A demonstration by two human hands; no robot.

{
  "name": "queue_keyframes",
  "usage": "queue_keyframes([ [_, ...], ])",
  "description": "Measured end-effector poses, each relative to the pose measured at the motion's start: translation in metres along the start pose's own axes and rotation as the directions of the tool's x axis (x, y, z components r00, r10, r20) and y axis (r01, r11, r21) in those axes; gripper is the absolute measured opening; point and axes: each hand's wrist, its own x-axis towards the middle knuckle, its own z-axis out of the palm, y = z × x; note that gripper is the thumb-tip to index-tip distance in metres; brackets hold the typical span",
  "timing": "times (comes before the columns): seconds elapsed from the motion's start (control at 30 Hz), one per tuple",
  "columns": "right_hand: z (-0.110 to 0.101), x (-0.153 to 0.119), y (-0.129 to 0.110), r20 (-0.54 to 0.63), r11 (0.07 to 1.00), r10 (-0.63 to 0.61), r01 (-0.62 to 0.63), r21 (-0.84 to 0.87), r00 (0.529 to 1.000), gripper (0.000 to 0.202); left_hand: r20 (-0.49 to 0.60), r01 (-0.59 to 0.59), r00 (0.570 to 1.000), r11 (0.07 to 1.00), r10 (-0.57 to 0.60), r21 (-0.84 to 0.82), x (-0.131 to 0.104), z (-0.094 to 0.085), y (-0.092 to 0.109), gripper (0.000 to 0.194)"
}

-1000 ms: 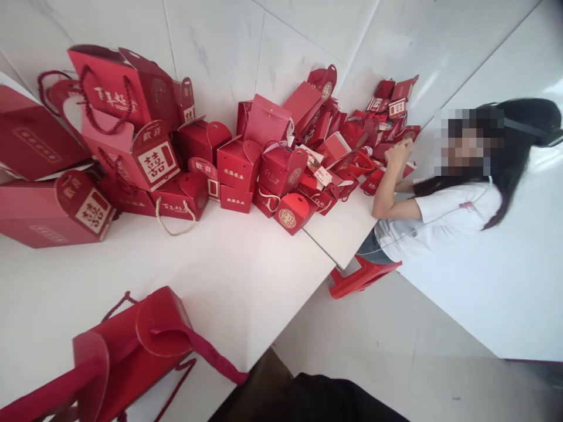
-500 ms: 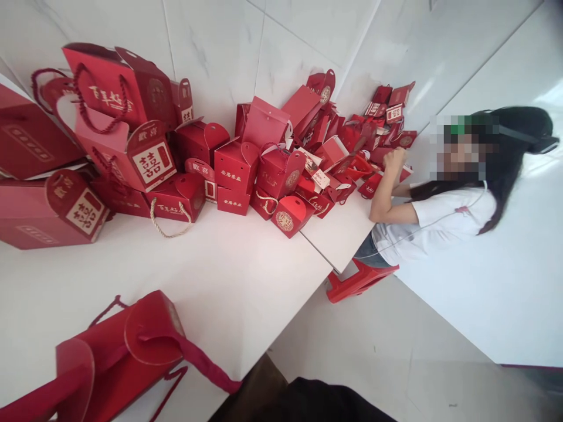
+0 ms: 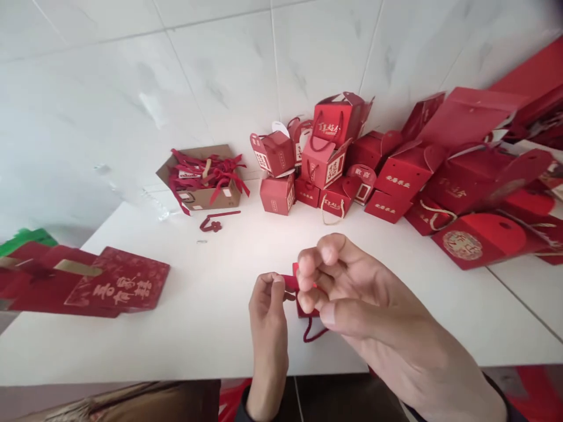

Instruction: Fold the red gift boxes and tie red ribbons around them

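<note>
At the middle of the white table, my left hand (image 3: 269, 319) has thumb and fingers closed on a dark red ribbon (image 3: 290, 283). The ribbon runs to a small red gift box (image 3: 308, 310) lying just right of that hand. A twisted dark red cord handle (image 3: 314, 337) loops out from the box's near side. My right hand (image 3: 373, 310) is raised in front of the box, fingers curved and apart from the thumb, with nothing visible between them. It hides most of the box.
A brown carton (image 3: 204, 199) of red ribbons stands near the wall, a loose dark red cord (image 3: 215, 225) in front of it. Stacked red gift boxes (image 3: 323, 164) line the back and right. Flat red bags (image 3: 123, 281) lie at the left edge.
The view has swung left, and the other person is out of sight. Both my hands have come into view at the ribboned box, which earlier lay at the lower left without hands visible.
</note>
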Motion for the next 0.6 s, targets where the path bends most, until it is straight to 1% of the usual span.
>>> queue_keyframes([
  [0.07,-0.004,0.001,0.001,-0.007,0.999,0.017,-0.016,0.034,1.000,0.032,0.001,0.017,1.000,0.998,-0.017,-0.056,0.001,0.002,0.001,0.020],
  [0.2,-0.007,0.000,0.003,-0.033,0.998,0.058,-0.059,-0.009,0.998,0.036,0.028,0.034,0.999,0.993,-0.032,-0.110,0.000,0.009,0.000,0.017],
  [0.33,-0.007,-0.005,0.008,0.016,0.994,0.082,-0.080,-0.070,0.997,0.036,0.051,0.019,0.999,0.999,-0.018,-0.029,0.002,0.004,0.007,0.016],
  [0.4,-0.007,-0.012,0.013,0.044,0.985,0.109,-0.102,-0.138,0.993,0.031,0.063,0.011,0.998,1.000,-0.012,0.013,0.005,-0.001,0.014,0.017],
  [0.43,-0.007,-0.017,0.017,0.045,0.974,0.142,-0.131,-0.187,0.989,0.028,0.071,0.008,0.997,1.000,-0.010,0.029,0.007,-0.003,0.017,0.018],
  [0.47,-0.007,-0.022,0.022,0.034,0.949,0.201,-0.186,-0.255,0.979,0.026,0.085,0.004,0.996,0.999,-0.008,0.047,0.010,-0.006,0.021,0.019],
  [0.5,-0.007,-0.027,0.027,0.016,0.903,0.291,-0.269,-0.334,0.957,0.026,0.101,-0.002,0.995,0.998,-0.005,0.067,0.013,-0.008,0.023,0.020],
  [0.53,-0.007,-0.032,0.032,-0.014,0.834,0.391,-0.361,-0.416,0.920,0.028,0.119,-0.009,0.993,0.996,-0.001,0.086,0.015,-0.010,0.026,0.020],
  [0.57,-0.006,-0.035,0.037,-0.053,0.751,0.487,-0.449,-0.485,0.872,0.033,0.137,-0.016,0.991,0.994,0.001,0.105,0.018,-0.012,0.027,0.019],
  [0.6,-0.005,-0.038,0.042,-0.090,0.676,0.557,-0.514,-0.528,0.825,0.036,0.153,-0.023,0.988,0.992,0.004,0.121,0.020,-0.013,0.029,0.019],
])
